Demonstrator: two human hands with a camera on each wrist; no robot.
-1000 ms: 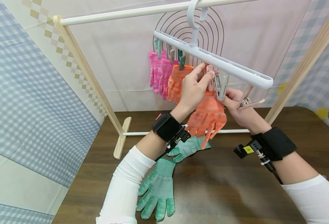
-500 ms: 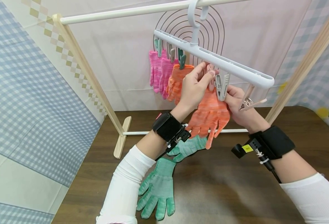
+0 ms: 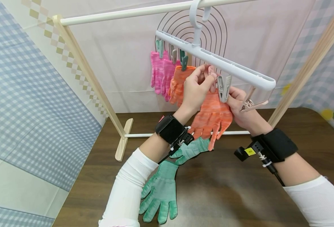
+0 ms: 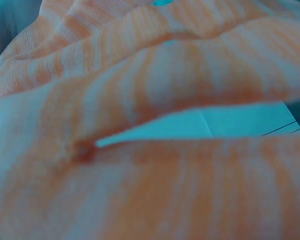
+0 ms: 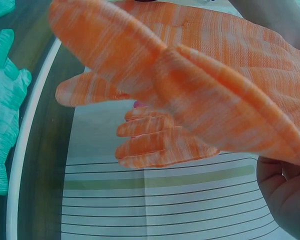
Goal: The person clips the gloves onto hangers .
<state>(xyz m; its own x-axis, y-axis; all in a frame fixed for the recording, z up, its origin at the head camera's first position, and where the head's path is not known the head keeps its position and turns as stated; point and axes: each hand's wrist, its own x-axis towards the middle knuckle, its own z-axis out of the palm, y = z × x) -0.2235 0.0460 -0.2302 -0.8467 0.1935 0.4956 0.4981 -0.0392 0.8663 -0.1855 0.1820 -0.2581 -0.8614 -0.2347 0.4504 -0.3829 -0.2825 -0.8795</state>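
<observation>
An orange glove (image 3: 212, 113) hangs fingers-down under the right half of the white hanger (image 3: 223, 60); it fills the left wrist view. My left hand (image 3: 196, 86) pinches a pink clothespin (image 3: 212, 78) at the glove's cuff. On the glove's other side, my right hand (image 3: 240, 107) holds its edge, with its fingertips partly hidden behind the grey clothespin (image 3: 224, 89). In the right wrist view that hand (image 5: 290, 197) appears below the orange glove (image 5: 230, 95). Whether the pink clothespin bites the cuff is hidden by my fingers.
Another orange glove (image 3: 181, 80) and pink gloves (image 3: 157, 72) hang from clips on the left half. A pale pink clothespin (image 3: 252, 102) dangles at the hanger's right end. Two green gloves, one nearer (image 3: 161, 192), lie on the brown table (image 3: 212, 195). A wooden post (image 3: 90, 75) stands left.
The orange glove's fingers have swung slightly right since one second ago. My right hand has shifted very little, and my left hand keeps its place at the pink clothespin.
</observation>
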